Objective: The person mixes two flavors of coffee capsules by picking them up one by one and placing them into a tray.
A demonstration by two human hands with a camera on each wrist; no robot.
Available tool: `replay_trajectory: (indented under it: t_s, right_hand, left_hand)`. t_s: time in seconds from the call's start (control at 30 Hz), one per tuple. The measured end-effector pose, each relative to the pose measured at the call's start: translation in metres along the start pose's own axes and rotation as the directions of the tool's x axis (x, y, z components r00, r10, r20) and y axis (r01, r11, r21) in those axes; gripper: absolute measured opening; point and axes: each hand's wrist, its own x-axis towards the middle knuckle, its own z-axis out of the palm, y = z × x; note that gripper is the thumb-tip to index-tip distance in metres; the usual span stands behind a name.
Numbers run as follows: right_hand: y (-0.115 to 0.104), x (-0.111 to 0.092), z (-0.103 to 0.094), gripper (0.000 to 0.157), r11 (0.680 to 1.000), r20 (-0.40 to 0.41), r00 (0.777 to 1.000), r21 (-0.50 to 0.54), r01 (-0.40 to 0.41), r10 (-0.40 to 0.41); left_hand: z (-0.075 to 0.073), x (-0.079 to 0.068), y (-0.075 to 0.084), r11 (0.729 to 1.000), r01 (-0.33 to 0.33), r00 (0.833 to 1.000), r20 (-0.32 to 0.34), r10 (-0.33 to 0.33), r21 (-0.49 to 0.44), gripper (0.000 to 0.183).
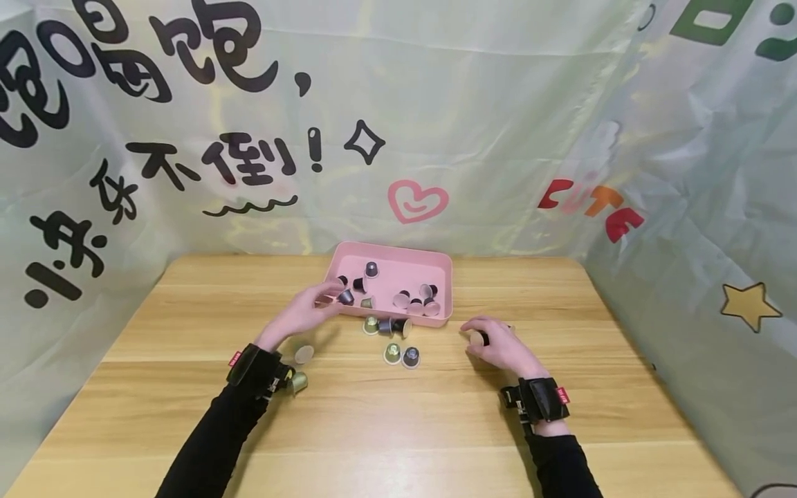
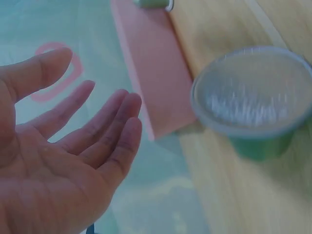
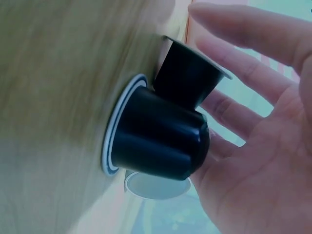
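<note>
My left hand (image 1: 304,311) reaches over the front left corner of a pink tray (image 1: 405,266), beside a dark coffee capsule (image 1: 346,297). In the left wrist view its fingers are spread and gently bent, with nothing between them. At the right, my right hand (image 1: 503,348) hovers low at the table around black coffee capsules. The right wrist view shows a black capsule (image 3: 156,134) standing on its rim. Another black capsule (image 3: 187,75) lies tilted against it, and a pale lid (image 3: 158,186) shows behind. The fingers (image 3: 243,66) curve loosely behind them without a grip.
More capsules lie in the tray, with a cluster (image 1: 416,304) at its right. Several stand or lie before it, among them a green capsule (image 1: 392,353) and a dark capsule (image 1: 411,357). Near my left wrist are a pale-lidded capsule (image 1: 304,355) and an olive capsule (image 1: 299,382).
</note>
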Motion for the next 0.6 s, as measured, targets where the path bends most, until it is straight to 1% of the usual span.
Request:
replay_trajectory:
  t_s: [0.07,0.23,0.4,0.6]
  right_hand:
    - [0.001,0.000,-0.001,0.034,1.000,-0.002,1.000,-0.005,0.000,0.000]
    - [0.002,0.000,-0.001,0.035,0.999,-0.012,1.000,-0.024,-0.020,0.020]
    - [0.001,0.000,-0.002,0.036,0.998,-0.019,0.999,-0.039,-0.050,0.049]
    - [-0.002,0.000,-0.002,0.036,0.996,-0.022,0.998,-0.058,-0.062,0.061]
  left_hand:
    - [-0.005,-0.003,0.000,1.000,-0.003,1.000,-0.006,0.003,-0.004,0.045]
    - [-0.015,-0.005,-0.001,1.000,0.018,1.000,-0.017,-0.019,-0.018,0.043]
    - [-0.019,-0.007,-0.002,0.998,0.059,0.998,-0.021,-0.059,0.000,0.047]
    - [-0.024,-0.011,-0.008,0.997,0.079,0.996,-0.037,-0.080,-0.009,0.049]
